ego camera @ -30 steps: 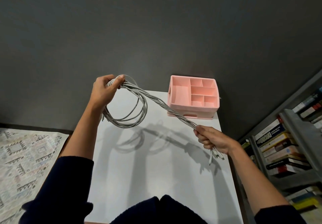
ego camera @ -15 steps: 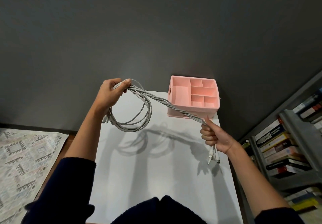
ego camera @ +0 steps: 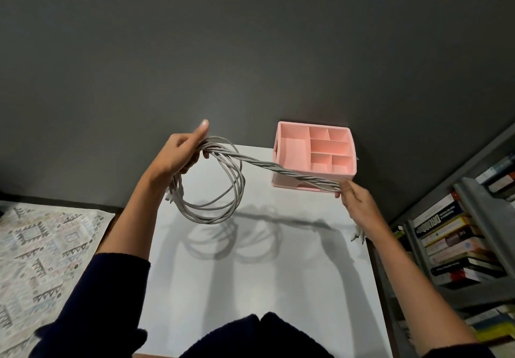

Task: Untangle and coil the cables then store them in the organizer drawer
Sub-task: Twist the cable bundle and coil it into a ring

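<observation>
Organizer [ego camera: 292, 148] sits on the far right corner of the table [ego camera: 250, 288]; bookshelf [ego camera: 459, 246] to the right, rug [ego camera: 41, 246] to the left. Cables [ego camera: 211, 218] hang coiled from left hand [ego camera: 178, 154] above far-left table, then run right, before the organizer, to right hand [ego camera: 359, 204].

Only lettering in here is on the spines of the stacked paperback books [ego camera: 446, 235] on the grey metal shelf [ego camera: 473, 207], all too blurry to read.

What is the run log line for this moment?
left hand: holds cable coil; right hand: pinches twisted strand; organizer: top compartments empty
</observation>
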